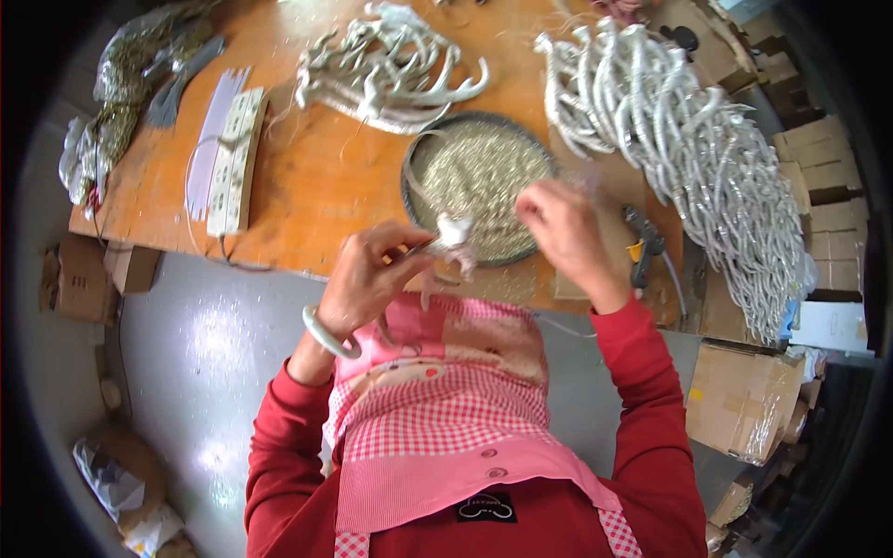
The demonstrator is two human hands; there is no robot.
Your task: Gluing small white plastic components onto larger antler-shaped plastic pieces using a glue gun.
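Mid-coating, seemingly: your left hand (367, 279) grips a white curved piece (454, 237); right hand (563, 232) pinches glitter over the tray (409, 177). Next, sprinkle evenly.

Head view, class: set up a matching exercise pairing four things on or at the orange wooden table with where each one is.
Things:
1. Round dark tray of glitter
2. White power strips
3. Large heap of silvery antler-shaped pieces
4. Small white antler-shaped piece

Places:
A. Table's right side
B. Held in the left hand
C. Table's left part
D. Table's middle, before the person

Pairs: 1-D, 2-C, 3-A, 4-B
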